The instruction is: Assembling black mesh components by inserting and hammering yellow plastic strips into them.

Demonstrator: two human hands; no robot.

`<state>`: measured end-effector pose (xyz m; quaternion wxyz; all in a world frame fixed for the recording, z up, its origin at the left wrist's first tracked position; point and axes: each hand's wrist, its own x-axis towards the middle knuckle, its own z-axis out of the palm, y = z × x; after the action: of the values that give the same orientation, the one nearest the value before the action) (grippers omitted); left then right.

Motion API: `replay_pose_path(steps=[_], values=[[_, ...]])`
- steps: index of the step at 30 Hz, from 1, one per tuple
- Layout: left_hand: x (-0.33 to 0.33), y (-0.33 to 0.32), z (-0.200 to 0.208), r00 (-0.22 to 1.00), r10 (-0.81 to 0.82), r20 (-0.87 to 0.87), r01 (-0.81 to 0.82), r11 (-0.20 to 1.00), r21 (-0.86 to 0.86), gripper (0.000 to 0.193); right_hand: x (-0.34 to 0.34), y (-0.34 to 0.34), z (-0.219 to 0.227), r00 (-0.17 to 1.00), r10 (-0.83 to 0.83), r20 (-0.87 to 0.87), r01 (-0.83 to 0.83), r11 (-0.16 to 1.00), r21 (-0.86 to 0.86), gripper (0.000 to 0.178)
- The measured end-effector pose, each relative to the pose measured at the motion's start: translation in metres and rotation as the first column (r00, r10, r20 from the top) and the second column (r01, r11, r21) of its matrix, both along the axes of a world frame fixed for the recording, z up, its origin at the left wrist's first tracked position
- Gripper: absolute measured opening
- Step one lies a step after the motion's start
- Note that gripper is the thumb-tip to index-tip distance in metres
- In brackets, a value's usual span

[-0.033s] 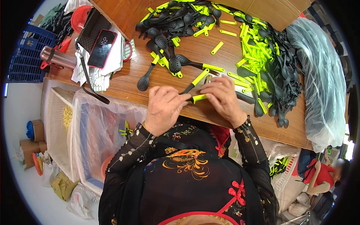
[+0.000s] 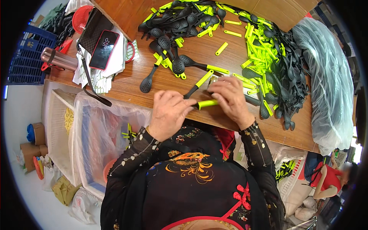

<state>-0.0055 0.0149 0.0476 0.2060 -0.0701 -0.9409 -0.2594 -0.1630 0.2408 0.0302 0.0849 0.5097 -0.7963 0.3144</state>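
Observation:
My left hand point(image 2: 167, 115) is closed around the black part of a kitchen utensil at the table's near edge. Its lime-green handle point(image 2: 208, 103) points right toward my right hand point(image 2: 234, 100), whose bent thumb and fingers close at the handle's far end. The utensil's head is hidden under my left hand. Just beyond my fingers lies another utensil with a lime handle point(image 2: 204, 78), its black end partly covered. Farther off, a black slotted spoon point(image 2: 178, 66) rests among others, and a black spoon with a green handle point(image 2: 147, 84) lies to the left.
Loose green handles point(image 2: 260, 50) and black spoon heads point(image 2: 293, 84) heap at the right, beside a clear plastic bag roll point(image 2: 326, 84). A phone point(image 2: 104, 50) on papers and a steel flask point(image 2: 59, 58) stand left. Below is a plastic-lined crate point(image 2: 88, 153). A person in red point(image 2: 327, 180) is far right.
My right hand has shifted slightly right, and more of the lime handle shows between my hands. My left hand has dipped a little toward me.

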Motion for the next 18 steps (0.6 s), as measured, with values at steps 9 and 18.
replay_pose_path(steps=[9, 18], values=[[0.008, 0.017, -0.029, 0.990, 0.139, 0.039, -0.137, 0.990, -0.040, 0.038, -0.021, 0.069, 0.004, 0.989, -0.144, -0.027, 0.146, 0.960, 0.239, 0.029], [0.005, 0.014, -0.039, 0.991, 0.137, 0.000, -0.136, 0.982, -0.127, 0.040, 0.005, 0.053, 0.019, 0.997, -0.058, 0.054, 0.059, 0.998, -0.014, 0.031]])
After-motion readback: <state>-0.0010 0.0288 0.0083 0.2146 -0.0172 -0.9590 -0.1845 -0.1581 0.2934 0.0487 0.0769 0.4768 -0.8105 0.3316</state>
